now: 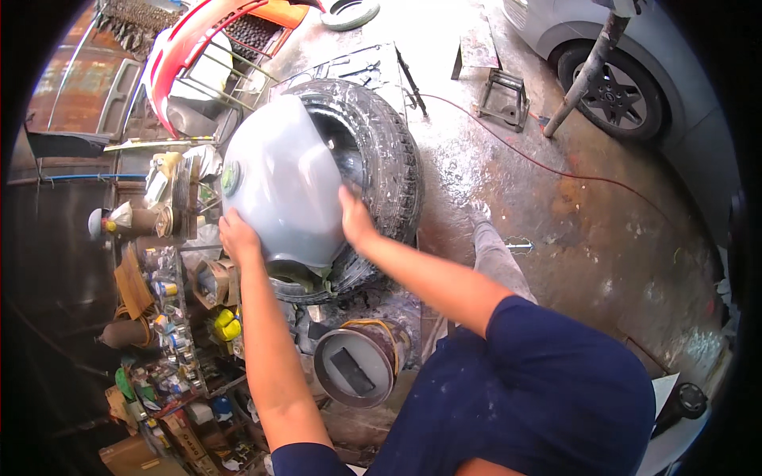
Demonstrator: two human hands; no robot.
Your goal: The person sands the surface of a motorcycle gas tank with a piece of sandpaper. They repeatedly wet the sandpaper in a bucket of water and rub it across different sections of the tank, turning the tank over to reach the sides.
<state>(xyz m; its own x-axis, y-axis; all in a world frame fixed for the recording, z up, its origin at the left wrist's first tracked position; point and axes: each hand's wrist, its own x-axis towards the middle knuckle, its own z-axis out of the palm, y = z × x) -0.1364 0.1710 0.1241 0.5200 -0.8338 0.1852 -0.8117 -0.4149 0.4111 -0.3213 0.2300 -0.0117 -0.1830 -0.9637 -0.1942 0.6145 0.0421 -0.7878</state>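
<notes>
A smooth grey curved shell [282, 182], like a painted body part, rests on top of a large black tyre [397, 166] lying on its side. It has a round greenish patch on its left edge and a dark opening at its near end. My left hand [240, 236] grips its near left edge, fingers bent around the rim. On the opposite side, my right hand [359, 224] holds the right edge; its fingertips are partly hidden. Closer to me stands a bucket [389, 341] of cloudy liquid with a dark rectangular block [351, 371] in it.
Cluttered shelves [190, 349] with cans and bottles line the left. A red bumper [171, 67] lies beyond them. To the right are a small metal stand [504, 99], a thin red hose [548, 163] across the wet floor, a slanting pole [587, 71] and a silver car [683, 47].
</notes>
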